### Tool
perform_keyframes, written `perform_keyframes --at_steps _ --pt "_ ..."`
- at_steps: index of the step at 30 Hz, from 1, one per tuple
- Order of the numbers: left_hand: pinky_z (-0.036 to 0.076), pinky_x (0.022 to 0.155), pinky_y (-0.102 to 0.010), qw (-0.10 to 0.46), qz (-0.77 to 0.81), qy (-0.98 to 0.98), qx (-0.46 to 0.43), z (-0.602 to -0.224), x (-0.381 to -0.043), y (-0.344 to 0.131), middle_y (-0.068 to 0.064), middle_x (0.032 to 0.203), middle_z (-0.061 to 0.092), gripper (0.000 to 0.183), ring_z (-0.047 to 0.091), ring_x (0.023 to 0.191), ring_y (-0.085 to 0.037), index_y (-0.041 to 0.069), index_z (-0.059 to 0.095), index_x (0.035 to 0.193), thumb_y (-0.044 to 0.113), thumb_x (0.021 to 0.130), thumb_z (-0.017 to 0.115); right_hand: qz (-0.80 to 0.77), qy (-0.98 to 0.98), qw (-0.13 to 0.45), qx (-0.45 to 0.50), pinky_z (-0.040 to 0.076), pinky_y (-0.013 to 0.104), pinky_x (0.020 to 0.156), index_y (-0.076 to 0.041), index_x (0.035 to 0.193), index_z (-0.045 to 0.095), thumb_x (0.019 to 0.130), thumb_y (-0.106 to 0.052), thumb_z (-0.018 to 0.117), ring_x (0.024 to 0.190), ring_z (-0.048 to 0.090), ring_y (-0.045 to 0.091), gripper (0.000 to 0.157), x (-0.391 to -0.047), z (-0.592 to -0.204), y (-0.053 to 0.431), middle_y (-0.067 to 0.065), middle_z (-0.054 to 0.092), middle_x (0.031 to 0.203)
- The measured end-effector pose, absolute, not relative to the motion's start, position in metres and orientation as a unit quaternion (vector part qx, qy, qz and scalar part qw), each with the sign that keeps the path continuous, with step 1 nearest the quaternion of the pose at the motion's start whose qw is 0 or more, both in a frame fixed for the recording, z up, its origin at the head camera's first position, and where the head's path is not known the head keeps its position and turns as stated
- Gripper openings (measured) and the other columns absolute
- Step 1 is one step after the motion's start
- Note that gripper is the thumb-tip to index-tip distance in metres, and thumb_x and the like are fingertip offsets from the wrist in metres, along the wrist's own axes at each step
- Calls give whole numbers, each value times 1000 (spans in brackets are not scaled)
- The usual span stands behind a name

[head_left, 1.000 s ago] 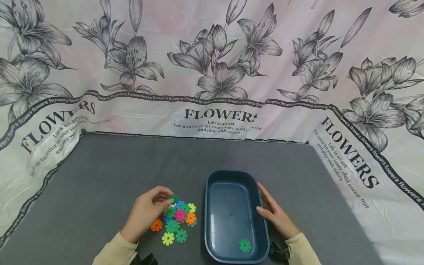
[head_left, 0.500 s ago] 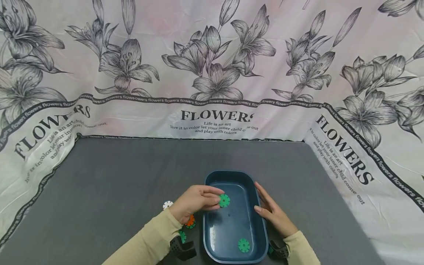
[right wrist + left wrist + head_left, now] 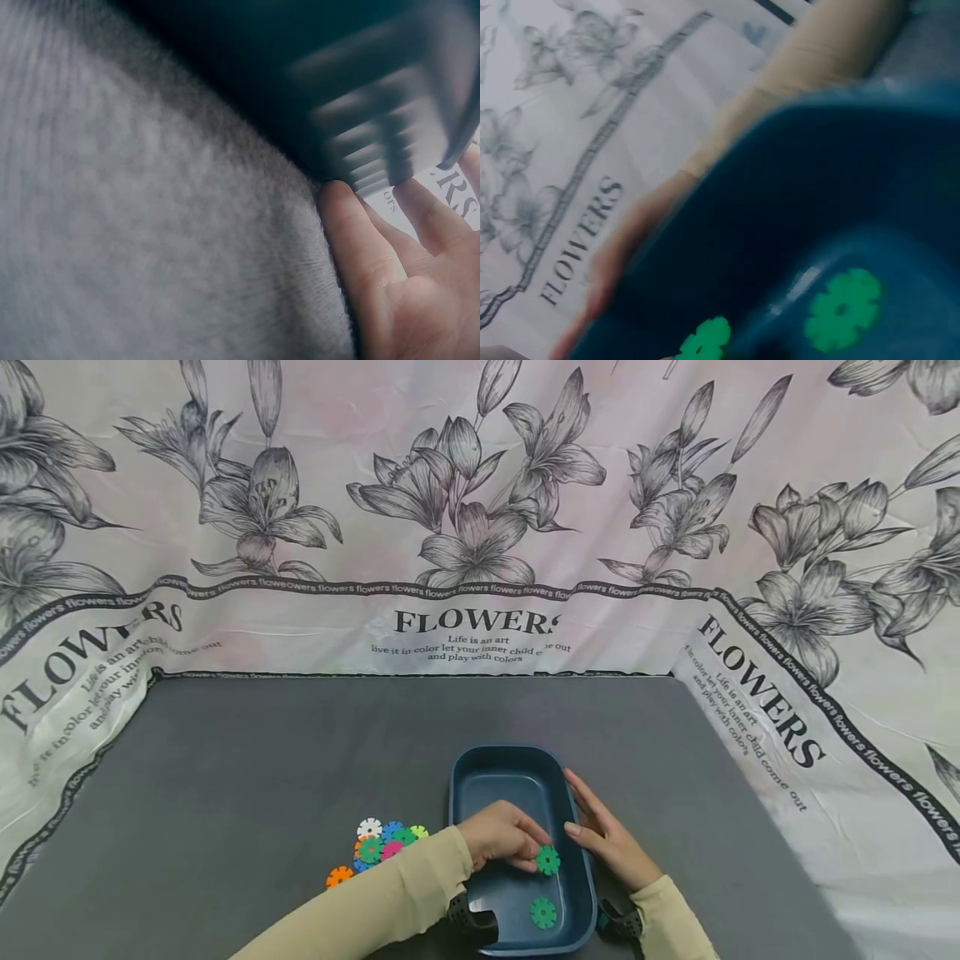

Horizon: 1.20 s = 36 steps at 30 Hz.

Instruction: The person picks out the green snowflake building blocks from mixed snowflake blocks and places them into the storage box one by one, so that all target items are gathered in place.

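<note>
Green disc (image 3: 548,860) pinched in the fingers of the left hand (image 3: 502,837), over the floor of a blue tray (image 3: 510,787) near a second green disc (image 3: 543,913); the right hand (image 3: 611,847) rests straight-fingered against the tray's outer side. Coloured discs (image 3: 392,848) lie piled on the grey worktop (image 3: 300,760).

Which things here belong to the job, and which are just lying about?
Seemingly in use:
blue tray
green disc at the left hand
second green disc inside
coloured disc pile
right hand against tray

Seemingly just around:
floral cloth
grey table
</note>
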State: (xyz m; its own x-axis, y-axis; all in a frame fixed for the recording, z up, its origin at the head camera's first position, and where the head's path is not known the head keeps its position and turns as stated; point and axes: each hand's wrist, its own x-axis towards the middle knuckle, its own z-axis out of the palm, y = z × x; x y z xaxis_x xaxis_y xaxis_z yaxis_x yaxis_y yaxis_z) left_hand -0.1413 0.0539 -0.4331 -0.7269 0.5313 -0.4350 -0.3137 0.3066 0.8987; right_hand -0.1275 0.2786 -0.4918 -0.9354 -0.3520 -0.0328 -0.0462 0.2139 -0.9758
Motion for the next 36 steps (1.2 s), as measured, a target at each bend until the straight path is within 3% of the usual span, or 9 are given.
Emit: perform_keyframes --at_steps 13,16,21,25,29,32,36 --pt "58 62 -31 349 564 745 67 -443 -139 48 -12 77 67 20 67 62 -18 -4 72 88 -17 76 64 -616 764 123 -149 25 7 102 -33 153 16 99 -12 50 147 1 29 67 -135 -491 271 0 6 161" --pt "55 53 -29 347 558 751 69 -442 -139 47 -12 72 67 18 64 58 -17 -3 72 86 -16 75 66 -616 763 126 -151 26 7 102 -34 153 16 99 -12 49 147 1 29 67 -137 -492 270 0 6 161" --pt "42 45 -26 314 515 791 107 -436 -139 42 -2 70 66 8 55 57 -13 5 72 84 -1 79 73 -608 770 123 -149 27 7 101 -35 153 16 99 -12 49 147 3 30 67 -139 -494 269 0 6 161" --pt "49 57 -34 311 540 766 160 -422 -137 25 0 84 66 9 59 72 -18 9 72 95 16 89 68 -601 777 119 -145 28 7 100 -35 153 15 99 -13 50 147 4 32 68 -138 -495 271 2 6 161" --pt "53 68 -37 316 622 690 191 -398 -132 -19 -4 97 68 25 63 84 -21 11 70 108 30 95 60 -605 776 124 -132 28 7 100 -35 153 15 99 -13 50 145 11 3 68 -134 -494 274 -1 6 161" --pt "52 76 -35 279 656 680 172 -389 -131 -62 -10 102 67 33 63 89 -24 11 68 115 36 95 58 -606 775 129 -124 27 6 101 -36 153 14 99 -13 50 135 16 -17 68 -132 -494 275 -3 6 161" --pt "50 79 -38 205 617 749 127 -401 -132 -112 -14 108 65 37 59 95 -32 13 65 119 41 95 58 -603 777 128 -128 25 6 101 -34 153 14 100 -12 49 134 16 -18 68 -130 -494 278 -1 5 161"
